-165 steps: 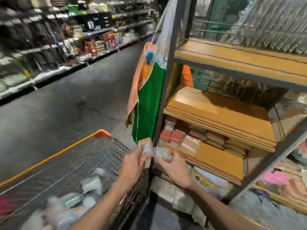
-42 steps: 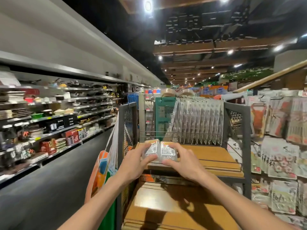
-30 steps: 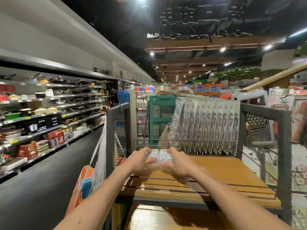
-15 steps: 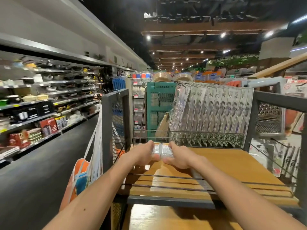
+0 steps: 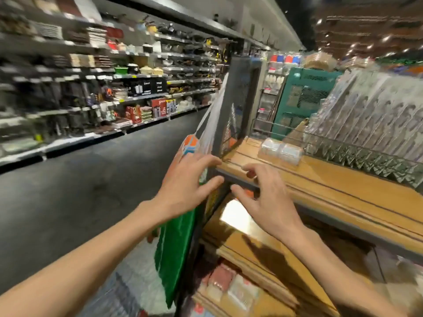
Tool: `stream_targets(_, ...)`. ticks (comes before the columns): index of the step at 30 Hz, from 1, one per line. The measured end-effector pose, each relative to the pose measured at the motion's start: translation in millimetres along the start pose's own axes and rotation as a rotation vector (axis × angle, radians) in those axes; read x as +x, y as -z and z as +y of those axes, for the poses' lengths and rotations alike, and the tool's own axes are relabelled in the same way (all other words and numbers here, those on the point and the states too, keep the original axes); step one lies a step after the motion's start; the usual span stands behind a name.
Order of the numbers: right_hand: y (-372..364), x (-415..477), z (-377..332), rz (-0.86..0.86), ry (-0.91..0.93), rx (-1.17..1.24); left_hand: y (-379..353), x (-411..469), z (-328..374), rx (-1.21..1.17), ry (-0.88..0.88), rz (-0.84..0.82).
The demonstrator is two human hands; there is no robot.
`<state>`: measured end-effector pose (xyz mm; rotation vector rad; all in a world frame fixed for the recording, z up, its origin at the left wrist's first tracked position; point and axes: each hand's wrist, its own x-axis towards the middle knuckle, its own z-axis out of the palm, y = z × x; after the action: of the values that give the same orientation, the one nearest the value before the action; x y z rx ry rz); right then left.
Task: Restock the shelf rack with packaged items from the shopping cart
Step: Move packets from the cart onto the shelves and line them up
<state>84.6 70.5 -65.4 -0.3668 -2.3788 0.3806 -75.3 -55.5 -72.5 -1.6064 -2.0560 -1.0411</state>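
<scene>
- Two clear packs [image 5: 280, 151] lie side by side on the top shelf [image 5: 343, 186].
- Left hand [image 5: 185, 186] and right hand [image 5: 267, 200]: fingers spread, holding nothing.
- Judged light, stiff, slick-wrapped; grip across the long sides.

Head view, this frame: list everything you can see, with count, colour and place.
clear plastic packs: two, transparent, side by side on the top board, near its left rear corner
wooden shelf rack: one, tan boards in a grey metal frame, right half of view
hanging clear-wrapped packets: one row, count unclear, silvery, behind the wire rail
fabric bag: one, green, orange and white, hanging on the rack's left side
lower-shelf packs: several, red and white, blurred
teal mesh cabinet: one, behind the rack
aisle shelving: long run, mixed goods, across the dark floor
left hand: fingers spread, empty, in front of the rack's corner post
right hand: fingers spread, empty, at the top board's front edge
</scene>
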Motion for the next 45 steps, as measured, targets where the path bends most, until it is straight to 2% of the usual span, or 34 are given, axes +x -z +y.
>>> stream_targets(4, -77.2, -55.7, -41.1, -0.213, 0.079, 0.173, 23.0, -129.1, -45.3, 0.104, 0.322, -0.012)
stream_targets(8, -163.4, -115.4, -89.4, -0.516, 0.160, 0.284, 54.6, -271.3, -61.9, 0.119, 0.697, 0.004)
stream_targets(9, -189.0, -135.0, -109.6, -0.584, 0.189, 0.322, 68.6, -317.2, -61.1, 0.127, 0.839, 0.002)
stream_targets(13, -258.4, -199.6, -172.5, -0.873, 0.278, 0.321, 102.3, -453.5, -52.0, 0.095, 1.280, 0.074)
stream_targets(16, -298.1, -239.0, -215.7, -1.084, 0.329, 0.307, 113.4, -541.0, -51.7, 0.049, 1.535, 0.109)
stream_targets(20, -353.3, -274.6, -249.7, -1.328, 0.299, 0.235, 114.3, -619.5, -60.6, 0.006, 1.796, 0.192)
stream_targets(24, -398.7, -306.2, -286.5, -1.540, 0.205, 0.166, 109.0, -679.8, -72.7, -0.060, 2.055, 0.067)
stream_targets(27, -429.1, -333.1, -307.5, -1.691, 0.185, 0.080, 100.5, -697.2, -74.9, -0.218, 2.127, -0.087)
stream_targets(29, -447.1, -349.1, -318.5, -1.735, 0.152, 0.050, 93.1, -701.1, -77.3, -0.325, 2.103, -0.145)
stream_targets(33, -477.1, -365.7, -338.4, -1.769, 0.082, 0.034, 79.2, -707.5, -85.4, -0.167, 1.970, -0.406)
stream_targets(35, -492.8, -377.9, -346.1, -1.774, 0.025, 0.011, 73.7, -714.6, -87.6, -0.115, 1.922, -0.471)
stream_targets(37, -498.7, -389.6, -349.8, -1.752, -0.040, -0.006, 69.5, -717.5, -86.5, -0.097, 1.887, -0.471)
stream_targets(40, -508.6, -401.8, -356.0, -1.692, -0.143, -0.006, 67.8, -723.4, -91.4, -0.169, 1.928, -0.363)
stream_targets(45, -517.1, -408.1, -359.0, -1.667, -0.191, 0.059, 73.2, -738.8, -95.5, -0.365, 2.000, -0.162)
